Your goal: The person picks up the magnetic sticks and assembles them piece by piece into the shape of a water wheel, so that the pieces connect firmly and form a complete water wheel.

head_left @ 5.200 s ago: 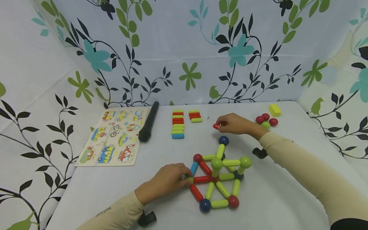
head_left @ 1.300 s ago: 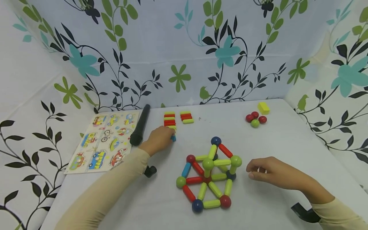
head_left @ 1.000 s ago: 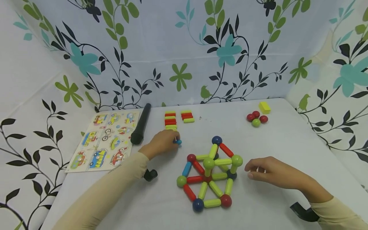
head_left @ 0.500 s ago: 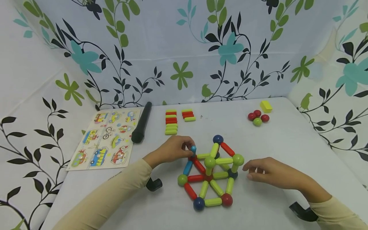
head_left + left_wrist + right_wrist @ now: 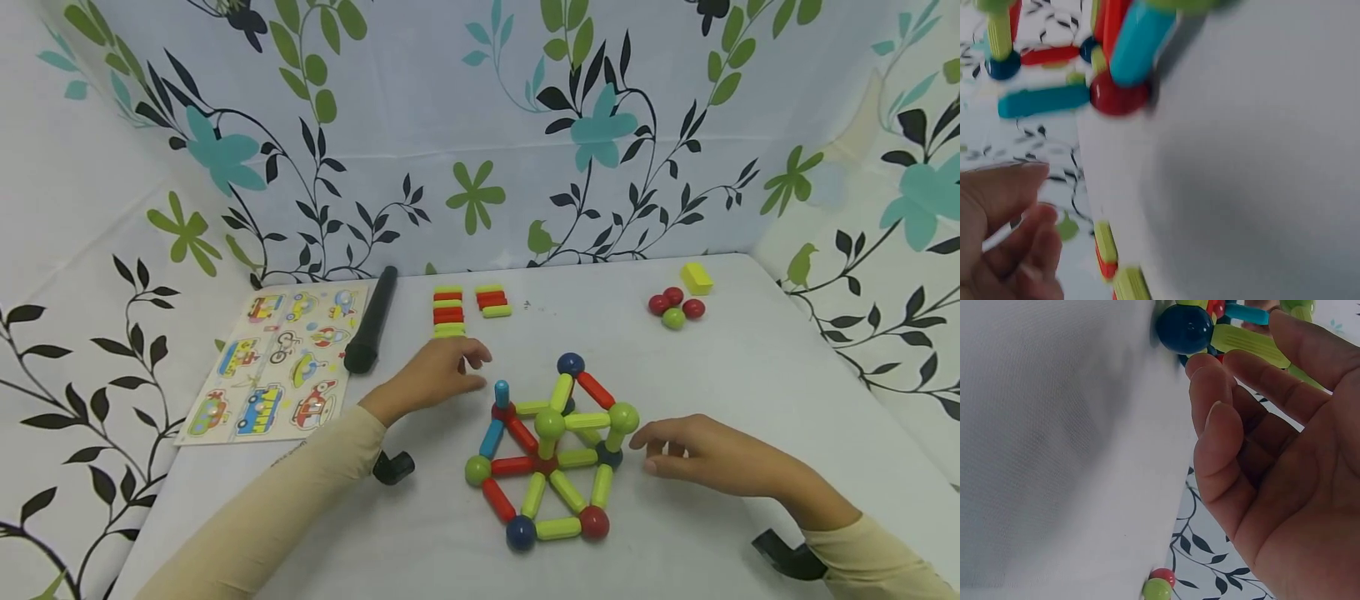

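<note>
A frame of coloured magnetic rods and balls (image 5: 546, 462) stands on the white table. On its back-left red ball (image 5: 1119, 94) a blue rod (image 5: 502, 393) stands upright. My left hand (image 5: 431, 375) is just left of that rod, apart from it, holding nothing, its fingers loosely bent. In the left wrist view the blue rod (image 5: 1044, 101) juts from the red ball above my fingertips. My right hand (image 5: 708, 458) hovers beside the frame's right side, fingers loosely bent and holding nothing. Close by its fingertips in the right wrist view is a dark blue ball (image 5: 1185, 329).
Loose red and green rods (image 5: 448, 312) lie in two rows at the back. A black microphone (image 5: 371, 325) lies beside a picture puzzle board (image 5: 273, 362) at left. Red and green balls (image 5: 673, 317) sit near a yellow block (image 5: 697, 279) at back right.
My left hand took the blue rod from the row and set it upright on the red ball, then let go and drew back left. Earlier, my right hand brought a red rod to the frame.
</note>
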A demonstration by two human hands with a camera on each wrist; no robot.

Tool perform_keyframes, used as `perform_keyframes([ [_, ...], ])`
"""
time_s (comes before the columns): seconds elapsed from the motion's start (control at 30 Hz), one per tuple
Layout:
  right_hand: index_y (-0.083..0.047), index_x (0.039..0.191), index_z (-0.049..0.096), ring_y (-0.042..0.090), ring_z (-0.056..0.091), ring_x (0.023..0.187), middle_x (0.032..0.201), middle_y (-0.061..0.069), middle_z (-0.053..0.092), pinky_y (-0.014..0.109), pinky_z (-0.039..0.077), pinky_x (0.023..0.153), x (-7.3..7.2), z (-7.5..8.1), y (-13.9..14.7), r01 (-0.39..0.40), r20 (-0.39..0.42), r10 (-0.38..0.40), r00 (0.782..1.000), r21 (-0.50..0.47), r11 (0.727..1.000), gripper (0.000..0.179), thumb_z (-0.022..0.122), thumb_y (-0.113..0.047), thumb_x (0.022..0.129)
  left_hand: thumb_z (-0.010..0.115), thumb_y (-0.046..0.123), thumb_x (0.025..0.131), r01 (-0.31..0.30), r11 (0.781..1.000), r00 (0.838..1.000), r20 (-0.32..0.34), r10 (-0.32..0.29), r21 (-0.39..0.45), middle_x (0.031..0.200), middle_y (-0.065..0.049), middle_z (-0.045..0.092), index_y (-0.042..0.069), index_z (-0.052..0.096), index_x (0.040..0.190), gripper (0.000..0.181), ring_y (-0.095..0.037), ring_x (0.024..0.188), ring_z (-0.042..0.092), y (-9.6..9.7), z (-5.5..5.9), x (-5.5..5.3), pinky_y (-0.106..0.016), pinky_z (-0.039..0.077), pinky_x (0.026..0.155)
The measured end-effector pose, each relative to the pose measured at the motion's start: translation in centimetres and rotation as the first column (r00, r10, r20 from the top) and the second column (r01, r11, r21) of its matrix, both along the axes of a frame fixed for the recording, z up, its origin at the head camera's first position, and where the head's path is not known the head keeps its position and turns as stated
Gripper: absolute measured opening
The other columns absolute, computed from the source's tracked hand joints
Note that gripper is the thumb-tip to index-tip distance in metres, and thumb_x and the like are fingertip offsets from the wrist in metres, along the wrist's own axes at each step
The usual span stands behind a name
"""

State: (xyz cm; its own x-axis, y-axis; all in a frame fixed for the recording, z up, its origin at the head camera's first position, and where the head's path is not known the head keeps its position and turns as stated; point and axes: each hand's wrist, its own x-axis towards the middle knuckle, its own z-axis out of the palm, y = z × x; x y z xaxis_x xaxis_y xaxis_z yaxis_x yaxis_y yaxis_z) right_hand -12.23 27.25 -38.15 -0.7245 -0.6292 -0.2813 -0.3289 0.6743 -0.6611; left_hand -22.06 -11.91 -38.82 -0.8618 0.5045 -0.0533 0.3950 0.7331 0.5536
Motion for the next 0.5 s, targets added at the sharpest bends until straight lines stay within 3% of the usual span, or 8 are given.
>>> perform_keyframes([
  [0.1,-0.015,0.128,0.067,0.006,0.063,0.093,0.11,-0.009,0.07,0.025,0.056,0.077,0.0,0.0,0.0,0.004,0.002,-0.004,1.0,0.006,1.0,0.038,0.066,-0.038,0.099,0.075,0.015,0.093,-0.131,0.986,0.985,-0.123,0.117,-0.107,0.111,-0.007,0.071,0.009,0.072,0.117,0.026,-0.024,0.102,0.063,-1.0,-0.2,-1.8,-0.041,0.054,0.093],
  [0.17,-0.015,0.128,0.067,0.006,0.063,0.093,0.11,-0.009,0.071,0.026,0.056,0.078,0.1,0.0,0.0,0.004,0.004,-0.004,1.0,0.005,1.0,0.038,0.066,-0.038,0.099,0.073,0.013,0.094,-0.187,0.968,0.974,-0.158,0.161,-0.17,0.112,-0.008,0.071,0.008,0.073,0.115,0.022,-0.026,0.104,0.063,-1.5,-0.6,-2.8,-0.043,0.053,0.095],
  [0.33,-0.015,0.129,0.066,0.006,0.063,0.094,0.11,-0.008,0.07,0.026,0.056,0.078,0.1,-0.1,0.0,0.003,0.018,-0.003,1.0,-0.004,1.0,0.038,0.065,-0.039,0.099,0.069,0.013,0.095,-0.186,0.934,0.978,-0.152,0.145,-0.305,0.102,-0.008,0.07,0.009,0.073,0.108,0.014,-0.026,0.094,0.06,-1.9,-2.0,-4.2,-0.042,0.054,0.087],
  [0.5,-0.015,0.129,0.066,0.006,0.063,0.093,0.11,-0.009,0.07,0.026,0.056,0.078,0.2,0.0,0.1,0.009,0.015,-0.009,1.0,0.01,1.0,0.038,0.065,-0.039,0.099,0.07,0.01,0.093,-0.175,0.926,0.976,-0.183,0.119,-0.335,0.097,-0.009,0.069,0.007,0.074,0.103,0.011,-0.025,0.09,0.06,-1.7,-2.3,-4.3,-0.043,0.056,0.084],
])
